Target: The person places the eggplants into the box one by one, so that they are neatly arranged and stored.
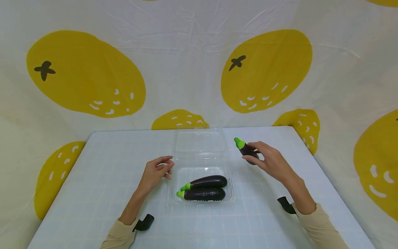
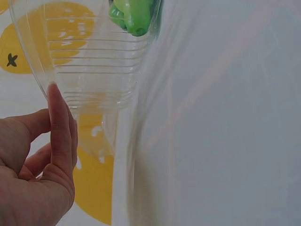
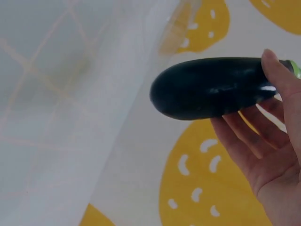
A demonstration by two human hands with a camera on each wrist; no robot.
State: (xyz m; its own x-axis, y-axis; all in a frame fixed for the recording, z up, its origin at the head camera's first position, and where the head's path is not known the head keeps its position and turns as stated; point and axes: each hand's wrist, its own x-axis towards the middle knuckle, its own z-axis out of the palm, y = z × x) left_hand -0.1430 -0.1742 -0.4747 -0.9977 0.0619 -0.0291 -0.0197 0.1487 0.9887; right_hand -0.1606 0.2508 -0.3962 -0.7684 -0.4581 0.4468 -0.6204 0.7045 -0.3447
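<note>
My right hand (image 1: pixel 273 162) holds an eggplant (image 1: pixel 246 149) with a bright green cap above the table, right of a clear plastic clamshell box (image 1: pixel 176 181). In the right wrist view, the thumb is on one side of the glossy dark eggplant (image 3: pixel 202 89) and the fingers on the other, near its stem end. Two more eggplants, an upper one (image 1: pixel 209 182) and a lower one (image 1: pixel 205 194), lie side by side in the box, stems to the left. At the box's left edge is my left hand (image 1: pixel 156 172), its fingertips right at the rim in the left wrist view.
The clear lid (image 1: pixel 200 142) of the box lies folded back toward the table's far edge. A pale checked cloth covers the table (image 1: pixel 124 155). Behind it hangs a white curtain (image 1: pixel 186 69) with big yellow fruit prints. A black strap piece (image 1: pixel 144 222) shows at the left wrist.
</note>
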